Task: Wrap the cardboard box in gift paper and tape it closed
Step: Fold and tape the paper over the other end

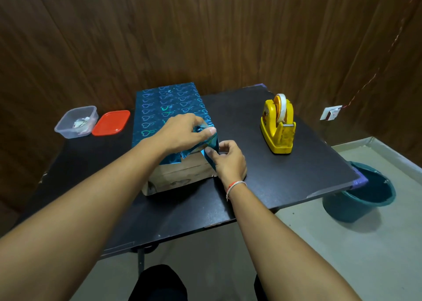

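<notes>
On the black table [262,163] lies the cardboard box [182,177], its top covered in blue gift paper [164,104]. The left hand [182,134] pinches a paper flap at the near end; the right hand [228,159] pinches the corner fold.

- We find both forearms bare and stretched forward from the lower corners, converging toward the middle.
- Our left hand [182,132] lies palm down, fingers curled, the thumb tip pressed forward in a pinch; the wrist runs in line with the forearm.
- Our right hand [228,159] sits just below and right of the left, fingers bent inward, thumb and forefinger pinched together.
- A thin thread band [235,185] circles our right wrist.
</notes>
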